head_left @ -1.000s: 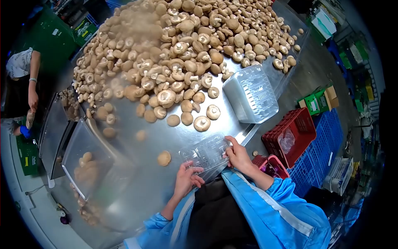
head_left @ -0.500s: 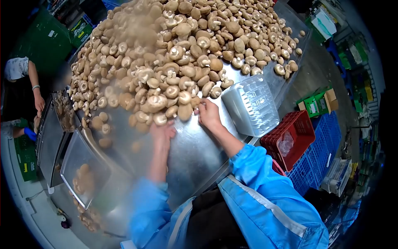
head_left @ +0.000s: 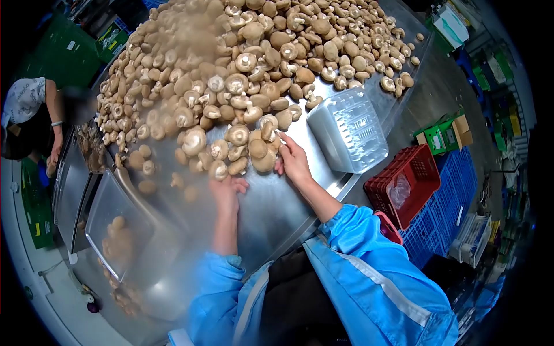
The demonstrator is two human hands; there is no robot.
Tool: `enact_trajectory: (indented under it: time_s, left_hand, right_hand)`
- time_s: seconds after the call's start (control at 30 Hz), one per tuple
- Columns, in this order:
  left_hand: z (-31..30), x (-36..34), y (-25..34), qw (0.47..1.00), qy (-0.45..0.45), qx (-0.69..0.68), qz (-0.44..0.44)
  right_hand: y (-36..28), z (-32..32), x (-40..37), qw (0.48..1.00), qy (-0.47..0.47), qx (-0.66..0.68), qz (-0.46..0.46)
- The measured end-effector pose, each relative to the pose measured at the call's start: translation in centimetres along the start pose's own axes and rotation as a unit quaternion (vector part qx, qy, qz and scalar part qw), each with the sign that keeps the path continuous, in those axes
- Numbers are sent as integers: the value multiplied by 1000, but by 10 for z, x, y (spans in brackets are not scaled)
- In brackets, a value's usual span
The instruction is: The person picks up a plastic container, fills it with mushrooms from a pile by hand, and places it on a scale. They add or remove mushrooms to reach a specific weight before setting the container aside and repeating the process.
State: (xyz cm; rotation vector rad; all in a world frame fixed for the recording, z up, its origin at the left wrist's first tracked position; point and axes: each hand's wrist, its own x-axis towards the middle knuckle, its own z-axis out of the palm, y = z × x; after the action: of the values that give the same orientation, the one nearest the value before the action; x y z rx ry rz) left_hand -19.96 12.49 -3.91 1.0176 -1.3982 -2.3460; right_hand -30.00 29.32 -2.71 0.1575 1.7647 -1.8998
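Note:
A large heap of brown shiitake mushrooms (head_left: 262, 98) covers the far part of a metal table (head_left: 259, 213). My right hand (head_left: 296, 164) rests against the right side of a small cluster at the heap's near edge, touching a mushroom (head_left: 263, 160) there. Its fingers are apart, their tips partly hidden by the caps. My left hand (head_left: 227, 189) lies just below the cluster, fingers spread, close to a mushroom (head_left: 218, 170) with its stem showing. I see nothing held in it. Right of my right hand stands a stack of clear plastic trays (head_left: 349, 132).
At the right are a red crate (head_left: 404, 190) with a plastic bag inside, blue pallets (head_left: 438, 213) and a green box (head_left: 444, 138). Left of me is a clear-sided chute or bin (head_left: 118, 230) with mushrooms. Another person (head_left: 34, 115) works at the far left.
Front mushrooms have shifted, leaving a small cluster partly apart from the heap between my hands. My left hand has moved slightly and blurs less. The other person has leaned further in.

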Motion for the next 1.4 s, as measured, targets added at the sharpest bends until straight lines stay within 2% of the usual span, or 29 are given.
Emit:
enact_trajectory:
  time_s: [0.13,0.2,0.23,0.27,0.3,0.37,0.43,0.53,0.63,0.67,0.77,0.8,0.9,1.03,1.13,1.23,1.4]
  left_hand:
    - [-11,-37,-2,1000,-15,16,-10]
    - [-27,-46,-15,999,-39,24,-13]
    - [-26,-58,-17,999,-23,38,4]
    - [-31,-63,-23,997,-24,74,8]
    - [-31,-71,-18,998,-38,55,-19]
    - [-40,-81,-32,996,-55,64,-17]
    - [-59,-82,-37,981,-142,122,-43]
    - [-63,-99,-32,978,-174,110,27]
    - [-66,-112,-20,979,-158,48,116]
    - [-70,-119,-10,983,-165,39,67]
    - [-72,-123,18,978,-133,-160,-20]
    - [-74,-121,20,984,-122,-133,3]
    - [-76,-116,28,971,-120,-205,-8]
    - [-72,-125,38,988,-67,-138,-3]
    - [-67,-140,34,997,-46,-56,29]
    - [-57,-143,25,994,-11,28,107]
    - [-57,-142,12,979,48,127,152]
  right_hand:
    - [4,-3,-33,1000,11,5,8]
    - [10,-9,-48,999,7,-29,-18]
    - [18,-13,-52,999,17,-42,-27]
    - [21,-14,-58,998,38,-36,19]
    - [24,-18,-63,999,34,-31,20]
    - [31,-24,-75,999,20,-30,4]
    - [34,-29,-84,999,-3,-34,-37]
    - [24,-31,-99,999,-10,-26,-28]
    - [17,-30,-109,998,-29,5,-46]
    - [12,-28,-113,998,-33,10,-59]
    - [6,-22,-121,997,-46,16,-52]
    - [6,-19,-123,997,-56,14,-53]
    - [8,-11,-128,996,-75,9,-57]
    - [8,-6,-134,994,-83,-2,-65]
    - [10,-5,-136,994,-83,-16,-65]
    - [15,-4,-138,994,-86,-21,-60]
    - [18,6,-147,995,-94,-2,-43]
